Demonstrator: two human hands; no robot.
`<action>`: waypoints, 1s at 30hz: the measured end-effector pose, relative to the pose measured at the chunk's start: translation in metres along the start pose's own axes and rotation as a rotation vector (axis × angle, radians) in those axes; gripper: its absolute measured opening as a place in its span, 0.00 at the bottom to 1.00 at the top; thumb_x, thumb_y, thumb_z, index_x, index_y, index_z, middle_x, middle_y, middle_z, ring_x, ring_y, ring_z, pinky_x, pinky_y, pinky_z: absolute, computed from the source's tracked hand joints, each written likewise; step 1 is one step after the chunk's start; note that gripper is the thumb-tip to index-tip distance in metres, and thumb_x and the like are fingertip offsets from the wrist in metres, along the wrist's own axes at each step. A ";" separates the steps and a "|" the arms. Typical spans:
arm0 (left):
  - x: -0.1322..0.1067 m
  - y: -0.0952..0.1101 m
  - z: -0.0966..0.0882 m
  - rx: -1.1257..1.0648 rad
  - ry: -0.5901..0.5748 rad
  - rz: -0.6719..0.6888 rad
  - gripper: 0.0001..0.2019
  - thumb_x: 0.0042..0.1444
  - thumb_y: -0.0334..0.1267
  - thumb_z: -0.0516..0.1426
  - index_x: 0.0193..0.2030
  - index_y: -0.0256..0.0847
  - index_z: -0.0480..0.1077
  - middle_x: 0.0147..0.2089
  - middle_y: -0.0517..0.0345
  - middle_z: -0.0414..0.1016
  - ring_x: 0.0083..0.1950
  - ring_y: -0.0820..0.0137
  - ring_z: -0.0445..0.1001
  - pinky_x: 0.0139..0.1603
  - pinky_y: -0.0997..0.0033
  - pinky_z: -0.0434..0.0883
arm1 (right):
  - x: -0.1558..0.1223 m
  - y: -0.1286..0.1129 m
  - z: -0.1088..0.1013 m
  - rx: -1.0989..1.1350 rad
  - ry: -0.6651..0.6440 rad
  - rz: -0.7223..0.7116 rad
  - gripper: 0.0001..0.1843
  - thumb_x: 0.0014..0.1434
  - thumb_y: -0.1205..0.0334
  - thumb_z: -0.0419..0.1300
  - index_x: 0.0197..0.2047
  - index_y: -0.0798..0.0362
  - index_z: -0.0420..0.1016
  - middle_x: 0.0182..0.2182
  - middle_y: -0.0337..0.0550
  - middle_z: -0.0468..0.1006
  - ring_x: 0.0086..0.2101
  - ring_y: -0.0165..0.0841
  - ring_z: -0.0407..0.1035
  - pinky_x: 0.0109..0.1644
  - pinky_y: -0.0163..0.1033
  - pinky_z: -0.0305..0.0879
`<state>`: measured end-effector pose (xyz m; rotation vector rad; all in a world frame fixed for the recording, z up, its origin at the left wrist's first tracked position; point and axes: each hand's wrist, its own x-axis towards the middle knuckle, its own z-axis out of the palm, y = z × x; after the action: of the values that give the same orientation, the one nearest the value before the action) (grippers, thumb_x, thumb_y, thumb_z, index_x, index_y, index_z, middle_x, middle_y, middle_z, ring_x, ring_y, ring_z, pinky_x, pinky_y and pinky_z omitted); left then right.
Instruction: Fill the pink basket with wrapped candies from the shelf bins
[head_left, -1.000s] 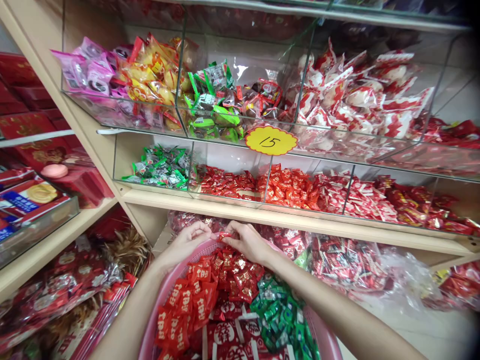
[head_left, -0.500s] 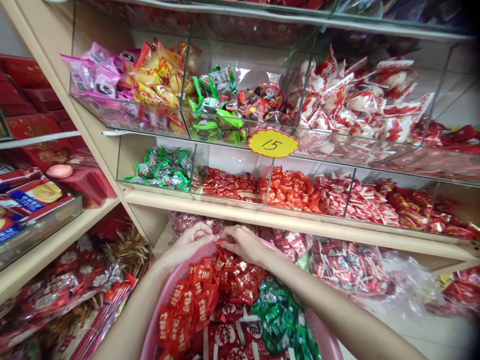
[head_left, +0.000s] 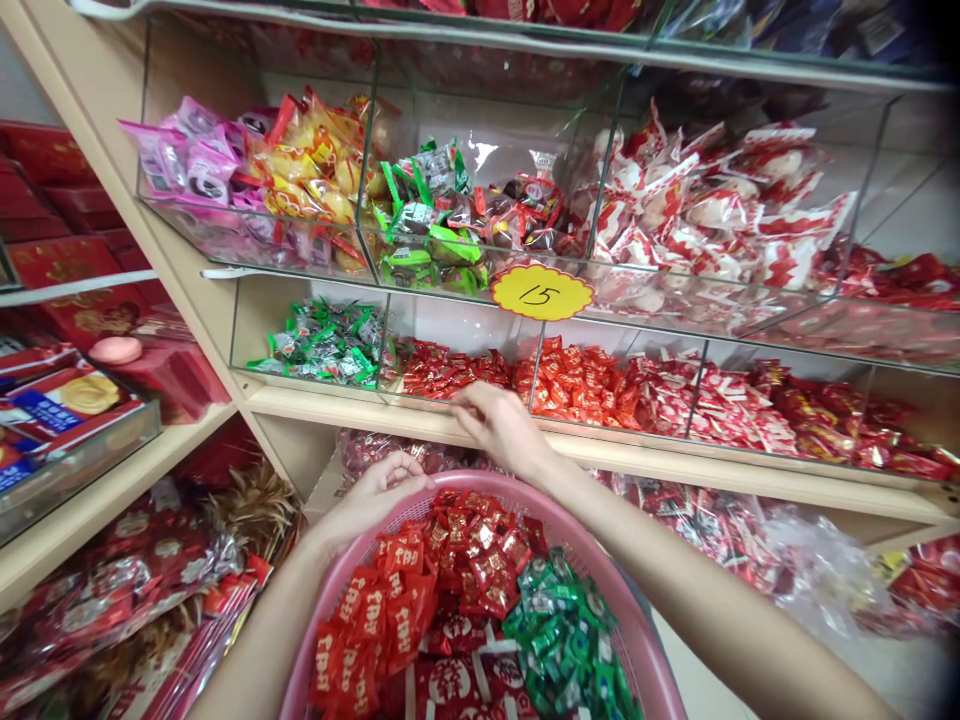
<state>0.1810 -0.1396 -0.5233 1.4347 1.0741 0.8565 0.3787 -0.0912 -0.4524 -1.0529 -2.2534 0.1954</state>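
Observation:
A pink plastic basket (head_left: 592, 570) sits low in front of me, filled with red-wrapped candies (head_left: 420, 600) and a clump of green-wrapped ones (head_left: 562, 640). My left hand (head_left: 379, 490) curls over the basket's far rim and grips it. My right hand (head_left: 499, 420) is raised to the front edge of the clear bin of small dark-red candies (head_left: 442, 368), fingers drawn together at the bin's lip. Whether they pinch anything is hidden.
Clear bins on wooden shelves hold green candies (head_left: 322, 340), bright red ones (head_left: 585, 380) and red-white ones (head_left: 720, 400). Above are pink, yellow, green and white packets. A yellow tag marked 15 (head_left: 541, 292) hangs in front. Red boxes fill the left shelves.
My right hand left the basket's far rim and rose to the dark-red candy bin. The left hand stayed on the rim. The view dropped slightly.

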 end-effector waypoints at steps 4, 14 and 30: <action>0.000 0.002 0.000 0.025 -0.003 -0.016 0.13 0.52 0.48 0.56 0.35 0.40 0.66 0.33 0.61 0.70 0.33 0.73 0.67 0.31 0.78 0.62 | 0.040 0.020 -0.012 -0.166 -0.025 0.167 0.09 0.57 0.68 0.52 0.38 0.53 0.72 0.36 0.46 0.75 0.37 0.34 0.68 0.41 0.36 0.60; -0.001 0.005 -0.001 0.062 -0.008 -0.014 0.13 0.51 0.48 0.57 0.33 0.39 0.66 0.31 0.61 0.69 0.32 0.73 0.65 0.30 0.77 0.61 | 0.062 0.054 0.010 -0.207 -0.319 0.481 0.10 0.46 0.71 0.60 0.35 0.56 0.75 0.36 0.52 0.77 0.37 0.38 0.70 0.38 0.36 0.63; -0.001 0.005 0.001 0.042 -0.012 -0.016 0.13 0.51 0.48 0.56 0.33 0.39 0.67 0.30 0.62 0.69 0.32 0.73 0.65 0.30 0.77 0.61 | 0.045 0.030 -0.012 0.098 0.133 0.175 0.18 0.54 0.70 0.49 0.48 0.57 0.67 0.26 0.39 0.73 0.28 0.29 0.66 0.38 0.34 0.62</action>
<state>0.1821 -0.1407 -0.5180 1.4629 1.0986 0.8173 0.3834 -0.0396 -0.4324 -1.1754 -2.0137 0.2971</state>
